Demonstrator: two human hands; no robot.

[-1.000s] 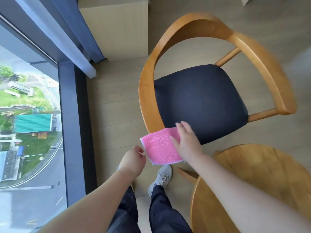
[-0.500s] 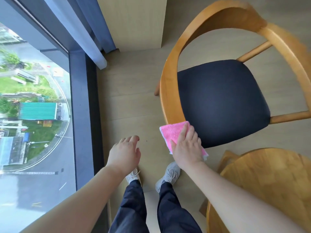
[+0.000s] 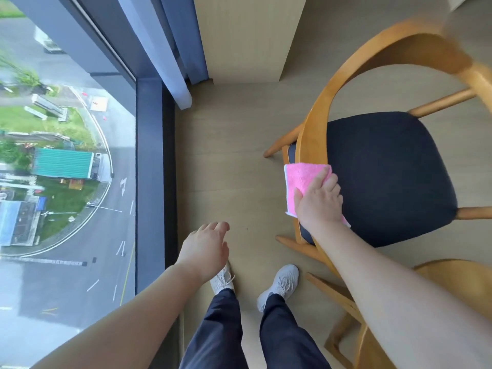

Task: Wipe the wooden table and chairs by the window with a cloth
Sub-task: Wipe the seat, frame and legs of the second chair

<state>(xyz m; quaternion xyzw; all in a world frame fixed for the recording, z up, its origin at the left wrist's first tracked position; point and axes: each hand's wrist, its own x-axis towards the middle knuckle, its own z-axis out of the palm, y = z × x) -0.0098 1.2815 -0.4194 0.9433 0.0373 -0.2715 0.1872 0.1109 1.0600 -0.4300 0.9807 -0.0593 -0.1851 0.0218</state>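
Right hand point(image 3: 319, 202) pressing fluffy pink square cloth point(image 3: 302, 179) onto curved honey-coloured wooden armrest rail point(image 3: 312, 139) of round-backed chair, fingers draped over the rail's inner edge, grip curled round the fabric. Left hand point(image 3: 206, 249) idle above pale plank floor point(image 3: 226, 155), fingers loose, holding nothing. Likely risks: cloth sliding off the narrow rail under sideways pressure and dropping to the floor; chair skating on smooth boards with nothing bracing it; underside and outer face of rail probably missed. Dark navy padded seat point(image 3: 386, 177) directly beneath the rail. Round light-wood worktop point(image 3: 463, 283) at lower right, crowding the elbow. Floor-to-ceiling window point(image 3: 66, 155) close at left, grey curtain point(image 3: 165, 49) hanging beside it, grey sneakers point(image 3: 279, 283) near the chair leg.
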